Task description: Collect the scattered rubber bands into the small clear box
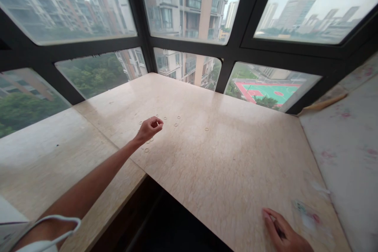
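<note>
My left hand (151, 128) is over the pale stone counter, with thumb and fingertips pressed together. Whatever the pinch holds, if anything, is too small to make out. Several thin, small rings lie scattered around this hand: one ring (147, 150) on the near side, another ring (176, 125) to its right, and a ring (206, 129) farther right, apart from the others. At the lower right, my right hand (285, 232) rests near the counter's front edge, fingers curled toward the thumb. The inside of its grip is in shadow. A clear plastic bag (311, 216) lies just to its right.
The stone counter (212, 173) runs back to dark-framed windows. A seam crosses its left part, where a small dark speck (58, 145) lies. Below the front edge is a dark opening (171, 220). A flower-patterned wall (342, 145) bounds the right. A white cord (77, 224) loops across my left arm.
</note>
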The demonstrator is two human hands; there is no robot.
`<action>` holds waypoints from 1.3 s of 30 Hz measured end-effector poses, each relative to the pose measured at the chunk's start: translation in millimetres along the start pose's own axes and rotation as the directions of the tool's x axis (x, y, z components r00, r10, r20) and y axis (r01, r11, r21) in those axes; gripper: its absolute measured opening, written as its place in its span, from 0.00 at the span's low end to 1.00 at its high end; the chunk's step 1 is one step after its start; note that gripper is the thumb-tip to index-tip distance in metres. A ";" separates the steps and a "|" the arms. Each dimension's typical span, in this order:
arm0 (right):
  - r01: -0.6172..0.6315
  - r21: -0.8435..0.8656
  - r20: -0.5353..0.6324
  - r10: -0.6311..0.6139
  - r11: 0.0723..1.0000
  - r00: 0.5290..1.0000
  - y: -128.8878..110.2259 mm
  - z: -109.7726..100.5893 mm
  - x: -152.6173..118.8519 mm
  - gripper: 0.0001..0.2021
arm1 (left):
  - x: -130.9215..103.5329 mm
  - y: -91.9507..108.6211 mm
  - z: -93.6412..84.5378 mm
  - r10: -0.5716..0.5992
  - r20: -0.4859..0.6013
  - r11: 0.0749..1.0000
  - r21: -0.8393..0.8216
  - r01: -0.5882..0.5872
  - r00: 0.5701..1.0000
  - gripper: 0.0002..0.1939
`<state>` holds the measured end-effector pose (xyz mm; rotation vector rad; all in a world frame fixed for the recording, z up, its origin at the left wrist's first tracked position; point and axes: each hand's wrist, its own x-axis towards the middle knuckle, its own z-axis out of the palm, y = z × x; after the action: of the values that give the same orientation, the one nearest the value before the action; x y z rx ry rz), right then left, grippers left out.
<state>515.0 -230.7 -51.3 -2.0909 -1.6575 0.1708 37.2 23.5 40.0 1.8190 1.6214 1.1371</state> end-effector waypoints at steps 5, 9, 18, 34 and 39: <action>0.016 -0.006 -0.034 -0.016 1.000 0.999 -17.5 -5.2 -1.5 0.24 | -22.5 48.2 36.0 -0.117 0.112 0.855 -0.494 0.157 0.987 0.12; 0.033 0.036 -0.048 -0.031 0.999 0.998 -23.5 -8.5 -0.8 0.25 | -39.8 84.3 67.1 -0.063 0.243 0.664 -0.714 0.222 0.968 0.12; 0.026 0.139 -0.041 -0.021 0.990 0.999 -30.2 -13.9 1.4 0.21 | -67.0 133.5 134.4 0.039 0.360 0.621 -0.740 0.260 0.932 0.09; -0.006 0.123 0.001 0.006 0.992 1.000 -38.3 -19.1 3.9 0.13 | -127.7 241.0 291.5 0.516 0.574 0.851 -0.429 -0.304 0.636 0.08; -0.016 0.106 0.006 0.015 0.994 1.000 -36.9 -17.9 4.4 0.11 | -136.9 243.2 318.4 0.543 0.690 0.818 -0.305 -0.488 0.478 0.10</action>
<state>490.1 -225.4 -18.9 -2.0259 -1.5994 0.2636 441.7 -98.7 13.2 2.3640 0.5234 0.4401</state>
